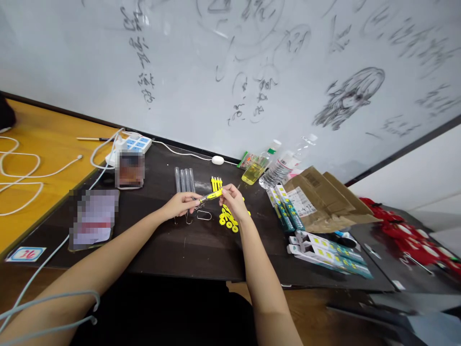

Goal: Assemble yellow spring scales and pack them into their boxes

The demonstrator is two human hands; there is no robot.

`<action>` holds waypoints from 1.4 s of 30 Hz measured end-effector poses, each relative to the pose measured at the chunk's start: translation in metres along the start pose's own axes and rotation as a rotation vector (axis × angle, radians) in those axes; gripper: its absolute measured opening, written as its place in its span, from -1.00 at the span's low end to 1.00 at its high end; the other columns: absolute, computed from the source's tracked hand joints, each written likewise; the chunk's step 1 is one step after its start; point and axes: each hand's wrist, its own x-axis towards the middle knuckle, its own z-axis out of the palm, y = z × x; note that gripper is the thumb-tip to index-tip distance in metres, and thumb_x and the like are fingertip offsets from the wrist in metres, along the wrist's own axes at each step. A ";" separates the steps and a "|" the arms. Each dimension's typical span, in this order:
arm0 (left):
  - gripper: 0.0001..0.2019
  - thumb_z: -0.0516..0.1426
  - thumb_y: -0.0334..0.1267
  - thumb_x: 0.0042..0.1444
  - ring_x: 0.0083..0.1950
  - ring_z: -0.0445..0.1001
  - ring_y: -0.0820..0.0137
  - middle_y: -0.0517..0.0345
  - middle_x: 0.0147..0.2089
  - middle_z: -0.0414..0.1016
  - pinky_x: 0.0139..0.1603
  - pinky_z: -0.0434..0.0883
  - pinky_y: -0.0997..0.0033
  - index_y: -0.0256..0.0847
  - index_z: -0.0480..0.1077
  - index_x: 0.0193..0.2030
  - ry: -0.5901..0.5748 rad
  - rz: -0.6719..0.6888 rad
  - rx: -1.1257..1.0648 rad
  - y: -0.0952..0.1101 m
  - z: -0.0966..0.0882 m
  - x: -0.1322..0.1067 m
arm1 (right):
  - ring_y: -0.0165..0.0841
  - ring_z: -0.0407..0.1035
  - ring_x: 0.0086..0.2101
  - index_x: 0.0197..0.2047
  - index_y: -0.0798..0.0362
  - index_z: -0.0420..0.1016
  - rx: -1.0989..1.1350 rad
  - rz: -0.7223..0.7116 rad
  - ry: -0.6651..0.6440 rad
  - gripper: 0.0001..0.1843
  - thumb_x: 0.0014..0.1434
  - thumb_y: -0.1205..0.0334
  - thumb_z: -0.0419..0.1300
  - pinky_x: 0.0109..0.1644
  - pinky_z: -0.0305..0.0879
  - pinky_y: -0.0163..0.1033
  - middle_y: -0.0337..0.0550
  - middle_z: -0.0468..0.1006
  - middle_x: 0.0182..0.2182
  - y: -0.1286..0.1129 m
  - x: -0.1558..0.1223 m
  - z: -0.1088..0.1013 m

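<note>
From my remote seat, I see at frame centre the left hand pinching the greyer end of a slim yellow-ended rod, whose long axis rises rightward; the right hand, fingertips closed on the yellow end, is nearer to the loose yellow pieces.

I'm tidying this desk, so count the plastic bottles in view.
2: the yellow-liquid bottle near the whiteboard, and the clear water bottle right of it. The cardboard beside them could hide more.
</note>
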 end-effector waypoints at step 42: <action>-0.56 -0.01 0.00 0.21 -0.78 -0.08 0.71 -0.03 -0.46 0.55 -0.76 -0.19 0.57 -0.40 0.44 -0.13 0.103 -0.160 -0.360 0.011 -0.005 0.001 | -0.54 0.30 -0.54 -0.30 0.03 0.42 -0.051 0.034 0.004 -0.67 -0.08 0.06 0.37 -0.44 0.43 -0.35 -0.35 0.41 -0.52 -0.010 -0.003 -0.004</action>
